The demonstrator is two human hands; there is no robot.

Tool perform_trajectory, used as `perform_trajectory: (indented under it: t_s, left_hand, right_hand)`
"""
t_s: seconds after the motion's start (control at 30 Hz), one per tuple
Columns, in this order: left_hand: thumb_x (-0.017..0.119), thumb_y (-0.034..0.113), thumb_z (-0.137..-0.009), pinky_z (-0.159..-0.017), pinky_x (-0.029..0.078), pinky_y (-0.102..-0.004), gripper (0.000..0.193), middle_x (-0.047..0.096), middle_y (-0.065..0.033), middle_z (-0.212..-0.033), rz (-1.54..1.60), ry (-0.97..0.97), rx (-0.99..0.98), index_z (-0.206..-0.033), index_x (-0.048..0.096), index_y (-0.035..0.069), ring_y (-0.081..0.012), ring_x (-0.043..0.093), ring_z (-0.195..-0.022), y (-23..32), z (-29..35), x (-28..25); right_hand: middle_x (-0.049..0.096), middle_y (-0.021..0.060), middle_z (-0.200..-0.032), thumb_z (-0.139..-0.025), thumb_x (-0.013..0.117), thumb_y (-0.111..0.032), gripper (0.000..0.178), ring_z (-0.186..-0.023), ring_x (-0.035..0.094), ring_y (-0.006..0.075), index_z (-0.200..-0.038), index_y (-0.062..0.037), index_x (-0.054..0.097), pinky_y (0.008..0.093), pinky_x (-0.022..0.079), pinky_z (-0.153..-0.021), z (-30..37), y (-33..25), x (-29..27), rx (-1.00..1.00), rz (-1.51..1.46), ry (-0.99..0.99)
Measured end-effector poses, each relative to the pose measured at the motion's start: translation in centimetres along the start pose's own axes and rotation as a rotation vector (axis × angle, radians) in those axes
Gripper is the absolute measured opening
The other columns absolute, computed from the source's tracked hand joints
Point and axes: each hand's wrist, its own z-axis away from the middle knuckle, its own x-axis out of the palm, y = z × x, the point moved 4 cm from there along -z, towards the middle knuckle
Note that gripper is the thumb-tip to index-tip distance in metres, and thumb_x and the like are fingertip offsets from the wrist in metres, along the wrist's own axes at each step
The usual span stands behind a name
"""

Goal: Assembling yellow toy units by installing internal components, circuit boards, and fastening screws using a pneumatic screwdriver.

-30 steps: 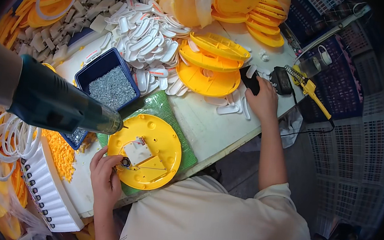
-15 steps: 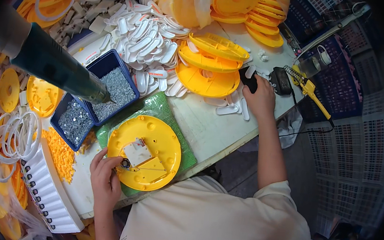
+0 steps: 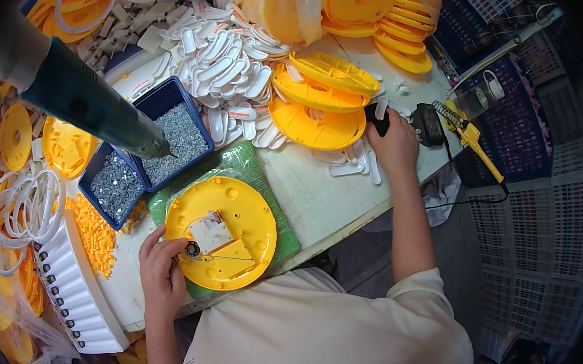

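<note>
A yellow disc (image 3: pixel 246 225) lies flat on a green mat (image 3: pixel 243 157) near the front edge of the white desk (image 3: pixel 317 209), left of that edge's middle, its inner side up with a white box (image 3: pixel 209 233) and thin wires on it. The fingers of the left hand (image 3: pixel 164 262) grip the disc's left rim, the thumb reaching over it to a small black round part (image 3: pixel 192 248). The right hand (image 3: pixel 396 142) is near the desk's right corner, over a black object (image 3: pixel 378 120); whether its fingers are closed on it I cannot tell. Beside it sits a yellow soldering iron (image 3: pixel 478 146). Toward the desk's left side, a dark power screwdriver (image 3: pixel 98 99) slants over blue bins (image 3: pixel 149 104) of small metal screws. Further back lie tilted yellow discs (image 3: pixel 317 122) and heaped white handles (image 3: pixel 223 57).
</note>
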Motion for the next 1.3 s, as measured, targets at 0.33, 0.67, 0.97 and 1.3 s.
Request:
perform_trajectory:
  t_s: [0.33,0.67,0.97,1.3]
  left_hand:
    - [0.05,-0.012,-0.073,-0.113,0.041,-0.0497,0.044,0.073,-0.0148,-0.109,0.011,-0.012,-0.012,-0.108,0.071,0.002,-0.0441,0.057,-0.13,0.2,-0.2,0.0]
    - [0.051,-0.012,-0.073,-0.113,0.041,-0.0487,0.044,0.073,-0.0146,-0.108,0.024,0.0,-0.018,-0.109,0.072,0.003,-0.0427,0.058,-0.13,-0.1,0.0,-0.1]
    - [0.053,-0.012,-0.073,-0.112,0.044,-0.0452,0.044,0.075,-0.0111,-0.105,0.079,-0.008,-0.078,-0.108,0.073,0.005,-0.039,0.06,-0.128,0.0,-0.3,-0.7]
    - [0.053,-0.013,-0.075,-0.111,0.045,-0.0455,0.044,0.075,-0.0105,-0.106,0.109,0.025,-0.094,-0.109,0.073,0.005,-0.0389,0.062,-0.128,-0.2,-0.2,-0.6]
  right_hand:
    - [0.074,0.0183,-0.117,-0.085,0.077,-0.039,0.057,-0.108,0.071,0.0369,-0.128,-0.0038,0.065,0.0512,0.052,-0.098,0.4,-0.5,-0.6,-0.001,0.011,0.051]
    - [0.073,0.015,-0.12,-0.086,0.076,-0.04,0.055,-0.115,0.069,0.0336,-0.13,-0.01,0.061,0.0635,0.04,-0.11,0.4,-0.4,0.7,0.023,0.083,0.075]
    - [0.073,0.013,-0.121,-0.092,0.072,-0.042,0.05,-0.115,0.069,0.0347,-0.13,-0.0115,0.062,0.0686,0.034,-0.114,0.5,-1.1,-0.3,0.035,0.129,0.029]
    - [0.074,0.0151,-0.119,-0.094,0.069,-0.045,0.052,-0.113,0.07,0.0367,-0.132,-0.0105,0.059,0.07,0.027,-0.118,0.2,-1.3,-0.2,0.035,0.185,-0.032]
